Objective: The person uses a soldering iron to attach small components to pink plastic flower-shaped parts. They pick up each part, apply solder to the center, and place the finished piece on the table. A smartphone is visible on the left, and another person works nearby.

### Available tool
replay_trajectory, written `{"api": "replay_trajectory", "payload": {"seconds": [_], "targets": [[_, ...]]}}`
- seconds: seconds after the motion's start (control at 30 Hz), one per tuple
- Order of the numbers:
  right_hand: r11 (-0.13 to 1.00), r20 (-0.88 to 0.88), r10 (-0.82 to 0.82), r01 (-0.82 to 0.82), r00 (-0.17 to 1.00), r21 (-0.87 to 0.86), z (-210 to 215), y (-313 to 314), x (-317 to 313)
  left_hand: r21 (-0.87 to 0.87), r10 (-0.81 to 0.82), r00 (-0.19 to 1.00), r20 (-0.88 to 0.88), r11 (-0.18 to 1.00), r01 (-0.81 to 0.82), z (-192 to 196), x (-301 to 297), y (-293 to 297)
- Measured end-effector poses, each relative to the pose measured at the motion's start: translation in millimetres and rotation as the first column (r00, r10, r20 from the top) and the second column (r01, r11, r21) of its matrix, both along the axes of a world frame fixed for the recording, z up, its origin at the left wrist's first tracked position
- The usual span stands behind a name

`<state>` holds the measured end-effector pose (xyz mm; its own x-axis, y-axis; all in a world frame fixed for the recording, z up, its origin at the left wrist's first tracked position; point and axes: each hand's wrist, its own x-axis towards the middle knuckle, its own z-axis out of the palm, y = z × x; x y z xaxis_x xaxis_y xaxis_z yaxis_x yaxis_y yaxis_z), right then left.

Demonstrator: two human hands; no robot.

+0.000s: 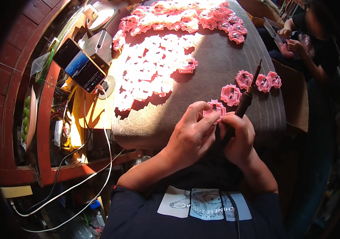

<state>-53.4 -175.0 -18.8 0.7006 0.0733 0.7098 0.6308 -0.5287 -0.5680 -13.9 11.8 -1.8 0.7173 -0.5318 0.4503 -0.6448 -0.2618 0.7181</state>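
A small pink plastic housing (pixel 215 108) with a dark piece inside is pinched in the fingers of my left hand (pixel 192 134), just above the table's near edge. My right hand (pixel 240 137) is closed around the dark handle of a soldering iron (pixel 244 102), its thin tip pointing up and away from me. The right fingertips also come close to the housing's lower right side; whether they touch it I cannot tell. Beyond my hands lie a few similar pink housings (pixel 230 95), and a little farther right another pink housing (pixel 263 83) sits among them.
Many more pink housings (pixel 144 67) cover the dark table (pixel 213 59) at left and far side, partly washed out by sunlight. At left, a phone (pixel 79 65) leans by a metal box, with a white cable (pixel 110 149) hanging down. Another person's hands (pixel 296 45) work at far right.
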Motion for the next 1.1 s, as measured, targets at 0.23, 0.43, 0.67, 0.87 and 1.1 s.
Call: {"api": "replay_trajectory", "payload": {"seconds": [0.23, 0.43, 0.67, 0.87, 1.1], "targets": [[0.997, -0.082, -0.004, 0.01, 0.997, 0.074, 3.2, -0.5, 0.6, -0.009, -0.034, 0.999, 0.004, 0.999, 0.034, -1.3, 12.8, -2.6], [0.989, 0.03, -0.122, 0.119, 0.992, 0.086, -10.7, 3.7, -2.3, -0.032, -0.019, 1.0, 0.014, 0.999, 0.019, 2.4, 18.1, -6.5], [0.988, 0.236, -0.034, 0.069, 0.971, -0.141, -4.9, 2.8, -2.6, -0.029, 0.017, 1.0, 0.018, 0.999, -0.017, 3.3, 16.7, -7.6], [0.987, 0.207, -0.069, 0.096, 0.976, -0.125, -6.9, 3.5, -1.6, -0.046, 0.03, 1.0, 0.007, 0.999, -0.029, 1.5, 16.7, -7.6], [0.991, 0.178, -0.068, 0.086, 0.982, -0.098, -8.5, 2.3, -1.1, 0.022, 0.057, 0.998, 0.009, 0.998, -0.057, 5.9, 13.9, -8.8]]}}
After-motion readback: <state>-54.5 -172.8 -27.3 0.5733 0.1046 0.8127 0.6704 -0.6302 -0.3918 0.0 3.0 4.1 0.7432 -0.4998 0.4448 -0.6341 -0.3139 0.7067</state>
